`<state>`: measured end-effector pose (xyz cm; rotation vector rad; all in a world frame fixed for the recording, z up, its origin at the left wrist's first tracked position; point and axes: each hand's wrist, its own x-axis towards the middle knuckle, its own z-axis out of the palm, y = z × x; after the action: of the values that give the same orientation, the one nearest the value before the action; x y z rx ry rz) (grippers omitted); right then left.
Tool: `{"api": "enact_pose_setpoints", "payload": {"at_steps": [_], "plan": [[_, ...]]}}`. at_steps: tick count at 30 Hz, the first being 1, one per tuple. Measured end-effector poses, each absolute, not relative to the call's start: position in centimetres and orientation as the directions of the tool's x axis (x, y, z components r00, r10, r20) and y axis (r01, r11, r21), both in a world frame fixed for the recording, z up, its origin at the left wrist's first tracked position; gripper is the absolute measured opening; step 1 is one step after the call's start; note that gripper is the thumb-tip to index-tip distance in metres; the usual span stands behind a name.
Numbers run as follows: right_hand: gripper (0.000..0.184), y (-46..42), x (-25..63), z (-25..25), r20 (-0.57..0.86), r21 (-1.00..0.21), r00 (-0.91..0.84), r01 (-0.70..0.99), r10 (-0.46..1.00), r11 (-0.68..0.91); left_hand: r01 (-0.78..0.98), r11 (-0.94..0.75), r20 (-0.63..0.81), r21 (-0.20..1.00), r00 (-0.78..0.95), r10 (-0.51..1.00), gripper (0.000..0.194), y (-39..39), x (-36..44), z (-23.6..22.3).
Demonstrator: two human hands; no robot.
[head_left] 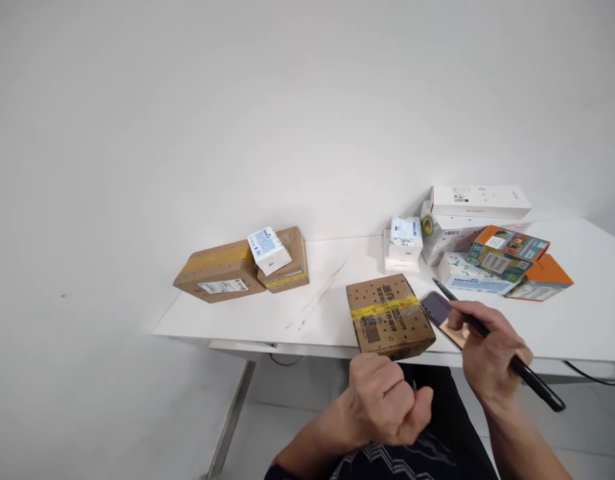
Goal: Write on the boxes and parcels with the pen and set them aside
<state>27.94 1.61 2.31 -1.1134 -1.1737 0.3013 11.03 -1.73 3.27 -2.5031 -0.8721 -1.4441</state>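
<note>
My right hand (492, 350) is closed around a slim black knife-like tool (535, 387). Its narrow tip points away from me over the desk, and its thick end sticks out to the lower right. Beneath that hand, a phone (435, 308) lies partly covered on the desk. My left hand (385, 400) makes a fist just in front of the desk edge, with nothing showing in it. Right beyond the fist sits a brown cardboard box (387, 320) with yellow tape across its top; whether they touch I cannot tell.
On the white desk (322, 313), two brown cartons stand left, a white box (269, 251) tilted on them. At the right are stacked white boxes (480, 200), a blue-and-white box (406, 237) and orange-and-green boxes (507, 253). A wall (307, 120) rises behind.
</note>
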Motion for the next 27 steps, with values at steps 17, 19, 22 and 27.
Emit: {"api": "enact_pose_setpoints", "payload": {"at_steps": [17, 19, 22, 27], "plan": [[0.020, 6.2, 26.1, 4.3, 0.390, -0.912, 0.372, 0.027, 0.842, 0.410, 0.809, -0.559, 0.671, 0.181, 0.314, 0.672, 0.029, 1.6, 13.4, 2.8], [0.022, 7.2, 25.9, 3.7, 0.362, -0.928, 0.350, 0.048, 0.864, 0.369, 0.811, -0.544, 0.635, 0.215, 0.307, 0.709, 0.023, 2.1, 13.4, 2.6], [0.025, 8.5, 25.6, 2.5, 0.274, -0.962, 0.267, 0.078, 0.924, 0.263, 0.797, -0.555, 0.579, 0.239, 0.341, 0.740, 0.016, 2.7, 13.5, 2.2], [0.022, 9.6, 25.9, 1.2, 0.178, -0.980, 0.170, 0.118, 0.969, 0.159, 0.844, -0.506, 0.511, 0.177, 0.361, 0.780, 0.038, 3.1, 13.8, 1.0]]}}
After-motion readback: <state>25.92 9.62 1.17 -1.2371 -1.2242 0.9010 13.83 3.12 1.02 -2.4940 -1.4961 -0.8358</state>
